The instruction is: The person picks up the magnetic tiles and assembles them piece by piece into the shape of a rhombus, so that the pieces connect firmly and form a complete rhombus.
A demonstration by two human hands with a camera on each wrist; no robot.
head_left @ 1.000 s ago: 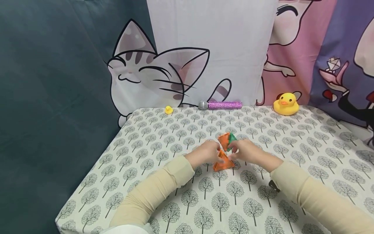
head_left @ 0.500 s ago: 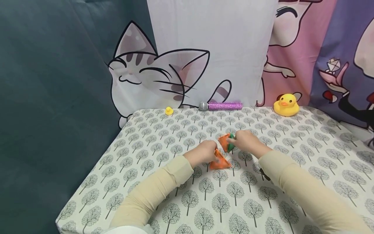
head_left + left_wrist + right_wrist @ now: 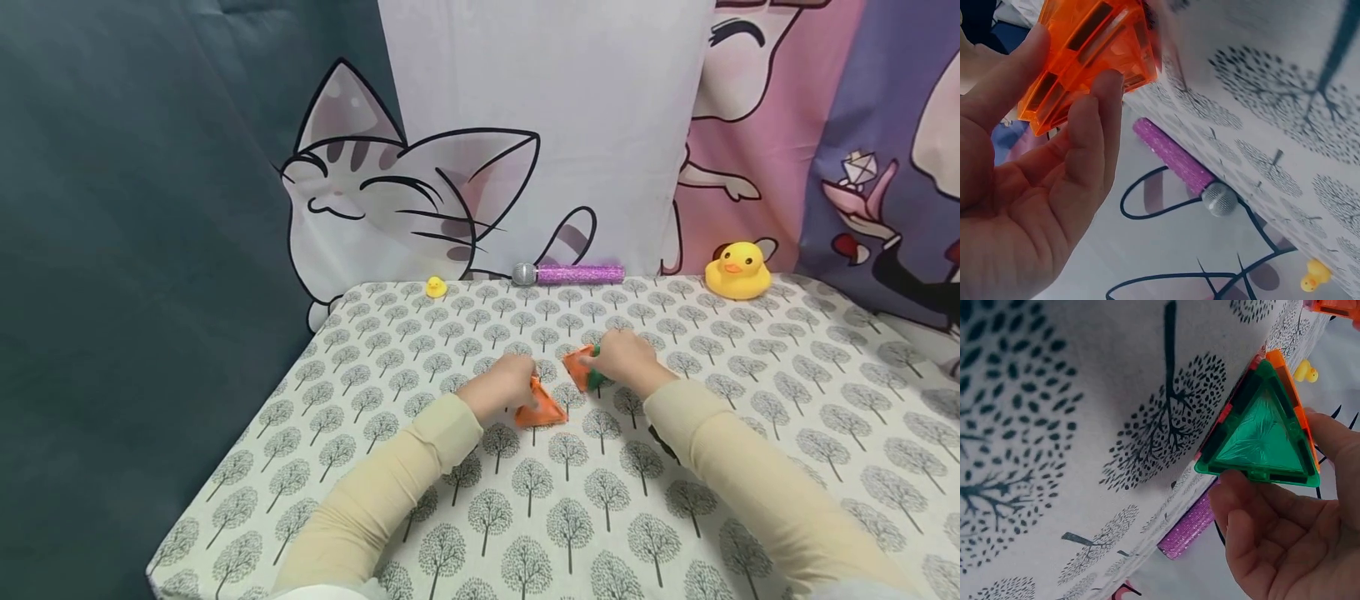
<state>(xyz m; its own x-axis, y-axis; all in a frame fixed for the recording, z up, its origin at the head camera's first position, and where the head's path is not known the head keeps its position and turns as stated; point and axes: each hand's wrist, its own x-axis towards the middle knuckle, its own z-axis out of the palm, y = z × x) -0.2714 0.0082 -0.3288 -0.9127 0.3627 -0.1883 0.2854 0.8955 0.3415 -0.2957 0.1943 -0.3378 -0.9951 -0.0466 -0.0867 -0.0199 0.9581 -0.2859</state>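
My left hand [image 3: 508,387] grips a translucent orange triangular magnetic tile piece [image 3: 546,410] close over the tablecloth. In the left wrist view, this orange tile piece [image 3: 1094,50] sits between thumb and fingers, with dark magnets along its edges. Farther back and to the right, my right hand [image 3: 624,358] pinches joined triangular magnetic tiles. Their green face [image 3: 1264,434] faces the right wrist camera, and an orange side [image 3: 1291,394] runs along one edge, under the thumb. A gap separates the two pieces. The right hand hides most of the green in the head view.
A tree-print cloth [image 3: 570,517] covers the table. Along its back edge lie a small yellow duck [image 3: 436,287], a purple glitter microphone [image 3: 577,274] and a larger yellow duck [image 3: 738,271]. Behind hangs a cartoon cat curtain [image 3: 465,200].
My left hand has moved left with its orange tile piece, away from the other tiles. My right hand has shifted slightly farther back and now covers more of the green tile.
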